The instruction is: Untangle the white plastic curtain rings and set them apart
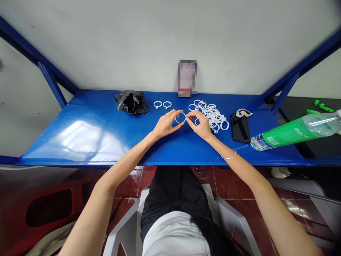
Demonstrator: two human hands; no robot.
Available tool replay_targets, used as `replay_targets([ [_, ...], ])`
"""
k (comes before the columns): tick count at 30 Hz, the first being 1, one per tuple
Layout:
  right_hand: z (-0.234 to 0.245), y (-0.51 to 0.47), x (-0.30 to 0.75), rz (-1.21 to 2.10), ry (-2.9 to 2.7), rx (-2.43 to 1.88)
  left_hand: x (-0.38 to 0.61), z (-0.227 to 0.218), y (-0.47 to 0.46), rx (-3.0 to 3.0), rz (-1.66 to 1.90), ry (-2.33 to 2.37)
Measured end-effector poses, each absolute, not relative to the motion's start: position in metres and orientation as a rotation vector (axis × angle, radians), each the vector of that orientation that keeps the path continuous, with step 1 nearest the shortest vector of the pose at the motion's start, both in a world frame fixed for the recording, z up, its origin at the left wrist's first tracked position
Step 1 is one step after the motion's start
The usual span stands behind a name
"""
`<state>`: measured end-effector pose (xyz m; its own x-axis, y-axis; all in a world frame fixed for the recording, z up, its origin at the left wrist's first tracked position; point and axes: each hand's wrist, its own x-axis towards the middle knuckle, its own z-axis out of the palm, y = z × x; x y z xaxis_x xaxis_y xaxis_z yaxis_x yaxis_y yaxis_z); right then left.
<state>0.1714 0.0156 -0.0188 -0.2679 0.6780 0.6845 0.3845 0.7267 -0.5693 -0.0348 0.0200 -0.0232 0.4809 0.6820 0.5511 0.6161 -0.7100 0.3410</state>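
Between my two hands, a little above the blue table, is a white plastic ring (176, 121). My left hand (167, 124) grips its left side with thumb and fingers. At its right side, where a small eyelet seems to be, my right hand (200, 124) pinches with thumb and forefinger; the fingertips hide the detail. A heap of similar white rings (213, 115) lies just beyond and right of my right hand. Two more rings, a left one (157, 104) and a right one (167, 104), lie apart beyond my left hand.
A crumpled black plastic bag (131, 102) lies open at the back left of the blue table (128, 142). A blurred-out phone-like object (187, 78) leans on the wall. Rightward are a black phone (240, 128), a white strap-like item (243, 113) and a green-labelled bottle (293, 132).
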Motion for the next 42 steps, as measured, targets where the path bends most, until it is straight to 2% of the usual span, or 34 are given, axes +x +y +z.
replay_targets([
  [42,-0.0168,0.0125,0.1724,0.279,-1.879,-0.854,-0.0326,-0.0213,0.0172,2.596,1.022,1.152],
])
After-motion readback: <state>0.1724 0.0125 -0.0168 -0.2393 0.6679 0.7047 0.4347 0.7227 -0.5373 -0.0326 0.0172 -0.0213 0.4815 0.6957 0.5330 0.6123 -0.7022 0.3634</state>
